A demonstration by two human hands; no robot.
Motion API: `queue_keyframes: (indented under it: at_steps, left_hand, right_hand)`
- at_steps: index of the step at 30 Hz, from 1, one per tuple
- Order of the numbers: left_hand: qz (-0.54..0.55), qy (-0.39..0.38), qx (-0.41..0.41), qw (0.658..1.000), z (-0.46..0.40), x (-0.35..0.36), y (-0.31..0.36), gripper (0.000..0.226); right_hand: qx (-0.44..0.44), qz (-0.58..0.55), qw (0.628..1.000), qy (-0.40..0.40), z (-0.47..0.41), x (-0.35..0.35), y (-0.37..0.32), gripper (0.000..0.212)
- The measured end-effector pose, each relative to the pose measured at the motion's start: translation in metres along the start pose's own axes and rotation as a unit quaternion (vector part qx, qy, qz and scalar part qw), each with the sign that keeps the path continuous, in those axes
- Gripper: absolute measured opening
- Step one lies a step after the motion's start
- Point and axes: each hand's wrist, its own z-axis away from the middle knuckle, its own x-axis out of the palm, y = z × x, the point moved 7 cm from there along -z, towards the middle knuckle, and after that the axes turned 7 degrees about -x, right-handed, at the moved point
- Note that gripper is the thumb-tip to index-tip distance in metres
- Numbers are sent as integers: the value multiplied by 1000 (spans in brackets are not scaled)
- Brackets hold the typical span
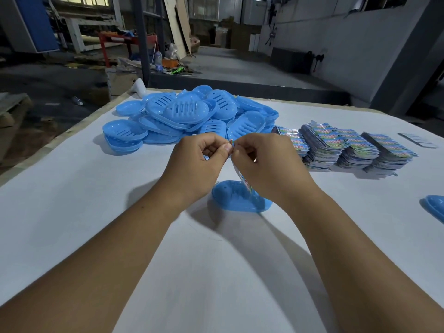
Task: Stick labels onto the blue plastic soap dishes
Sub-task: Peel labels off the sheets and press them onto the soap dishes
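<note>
— The soap dishes (185,111) at twelve o'clock?
— Glossy, smooth blue plastic.
— And the label stacks (348,145) at two o'clock?
— Shiny printed paper. The counter (72,212) looks matt white.

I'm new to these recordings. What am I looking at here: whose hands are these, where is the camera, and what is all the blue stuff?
This is one picture from a camera worn on a person's head, looking down at their own bare hands. The left hand and right hand pinch a printed label between them, above a single blue soap dish on the white table. Behind lies a pile of soap dishes; to the right, stacks of labels.
</note>
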Motion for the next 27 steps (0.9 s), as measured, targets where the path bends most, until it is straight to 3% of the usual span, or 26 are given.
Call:
queue_keyframes:
  at_steps: [12,22,27]
  left_hand:
    - [-31,-3,14,999,-1,2,2,16]
    - [-18,-8,-9,1000,-3,1,1,17]
    - [-19,8,-56,998,-6,-4,-4,21]
  right_hand:
    - [-9,36,999,-3,-1,-1,-2,30]
    - [79,-113,990,-18,-1,-2,23,26]
    - [144,-216,966,4,-1,-5,34,26]
